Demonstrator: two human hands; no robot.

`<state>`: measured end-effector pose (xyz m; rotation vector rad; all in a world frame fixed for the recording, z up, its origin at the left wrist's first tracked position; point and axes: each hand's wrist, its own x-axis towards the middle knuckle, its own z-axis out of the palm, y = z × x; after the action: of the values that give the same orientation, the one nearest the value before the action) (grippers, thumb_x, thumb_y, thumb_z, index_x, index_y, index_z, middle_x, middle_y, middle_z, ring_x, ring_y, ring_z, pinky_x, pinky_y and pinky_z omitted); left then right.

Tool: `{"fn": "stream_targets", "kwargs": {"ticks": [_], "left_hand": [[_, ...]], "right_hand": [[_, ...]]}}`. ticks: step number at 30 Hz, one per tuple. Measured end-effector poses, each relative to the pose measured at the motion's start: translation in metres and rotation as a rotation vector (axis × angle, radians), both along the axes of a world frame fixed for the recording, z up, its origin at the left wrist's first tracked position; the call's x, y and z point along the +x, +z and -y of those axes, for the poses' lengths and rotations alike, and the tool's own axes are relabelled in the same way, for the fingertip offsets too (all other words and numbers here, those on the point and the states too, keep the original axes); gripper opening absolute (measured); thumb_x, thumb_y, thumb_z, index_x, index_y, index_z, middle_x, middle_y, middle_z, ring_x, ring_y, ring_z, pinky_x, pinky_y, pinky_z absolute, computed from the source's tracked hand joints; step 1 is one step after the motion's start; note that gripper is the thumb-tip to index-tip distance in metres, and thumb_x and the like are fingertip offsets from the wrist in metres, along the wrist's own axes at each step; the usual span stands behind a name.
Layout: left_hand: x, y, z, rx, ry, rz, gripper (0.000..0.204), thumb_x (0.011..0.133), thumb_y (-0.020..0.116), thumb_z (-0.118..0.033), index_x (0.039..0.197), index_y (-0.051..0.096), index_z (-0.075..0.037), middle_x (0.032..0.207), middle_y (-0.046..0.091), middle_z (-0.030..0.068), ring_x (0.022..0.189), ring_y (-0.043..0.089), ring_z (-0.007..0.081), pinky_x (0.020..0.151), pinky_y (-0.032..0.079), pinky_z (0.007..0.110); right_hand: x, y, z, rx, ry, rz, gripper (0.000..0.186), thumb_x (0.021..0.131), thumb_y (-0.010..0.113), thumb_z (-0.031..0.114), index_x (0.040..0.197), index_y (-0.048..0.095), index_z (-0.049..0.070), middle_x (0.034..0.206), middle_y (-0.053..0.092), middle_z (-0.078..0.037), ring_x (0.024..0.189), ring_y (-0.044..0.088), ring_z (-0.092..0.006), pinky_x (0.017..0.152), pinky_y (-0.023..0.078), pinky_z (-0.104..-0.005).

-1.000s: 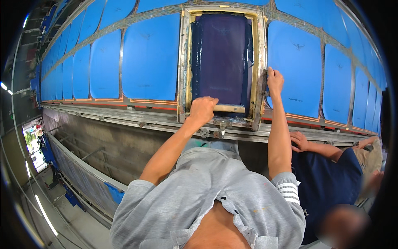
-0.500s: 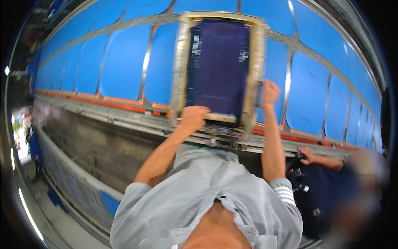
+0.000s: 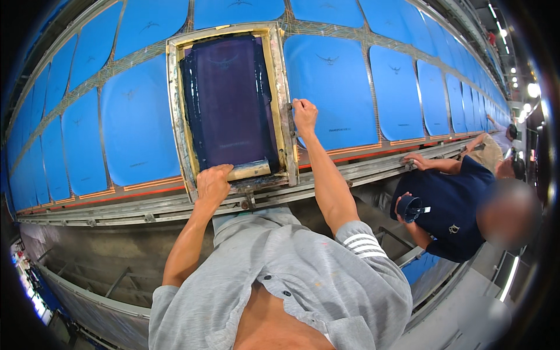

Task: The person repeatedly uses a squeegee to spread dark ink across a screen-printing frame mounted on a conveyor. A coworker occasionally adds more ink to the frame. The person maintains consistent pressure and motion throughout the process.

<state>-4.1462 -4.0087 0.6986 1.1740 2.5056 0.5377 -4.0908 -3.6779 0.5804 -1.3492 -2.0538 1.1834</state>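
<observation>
A screen-printing frame (image 3: 175,111) lies over the near row of blue panels. Its dark purple mesh (image 3: 227,105) is bordered by wet-looking dark ink along both sides. My left hand (image 3: 213,184) is closed round the left end of a squeegee (image 3: 252,170), which rests across the near end of the mesh. At the frame's right side, my right hand (image 3: 304,116) is closed at a small dark fitting on the edge; the fingers partly hide what they grip.
Blue panels (image 3: 332,87) with small dark prints lie in two rows along a long table. A metal rail (image 3: 140,207) runs along its near edge. To the right, a co-worker in a dark shirt (image 3: 443,198) holds a dark round container (image 3: 409,208); another person stands beyond.
The frame, with both my hands on it, now appears further left in the picture as the view has shifted. More of the co-worker and the right end of the table shows.
</observation>
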Motion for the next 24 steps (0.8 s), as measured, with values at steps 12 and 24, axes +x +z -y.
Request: {"fn": "stream_targets", "kwargs": {"ticks": [12, 24], "left_hand": [[0.017, -0.013, 0.004, -0.051, -0.006, -0.043, 0.04, 0.069, 0.059, 0.006, 0.105, 0.072, -0.004, 0.106, 0.073, 0.0159, 0.097, 0.07, 0.0349, 0.084, 0.055, 0.044], [-0.221, -0.045, -0.168, 0.031, 0.04, -0.208, 0.018, 0.074, 0.064, -0.007, 0.089, 0.072, -0.008, 0.088, 0.072, 0.0146, 0.084, 0.071, 0.0333, 0.075, 0.056, 0.047]], "right_hand": [[-0.012, -0.006, -0.007, 0.012, 0.017, 0.256, 0.037, 0.094, 0.051, 0.035, 0.095, 0.072, 0.005, 0.102, 0.07, -0.022, 0.094, 0.066, -0.044, 0.086, 0.051, -0.0534], [-0.141, 0.057, -0.049, 0.675, 0.402, -0.145, 0.038, 0.09, 0.071, 0.029, 0.112, 0.066, -0.001, 0.11, 0.062, -0.019, 0.104, 0.057, -0.0386, 0.09, 0.047, -0.0484]]}}
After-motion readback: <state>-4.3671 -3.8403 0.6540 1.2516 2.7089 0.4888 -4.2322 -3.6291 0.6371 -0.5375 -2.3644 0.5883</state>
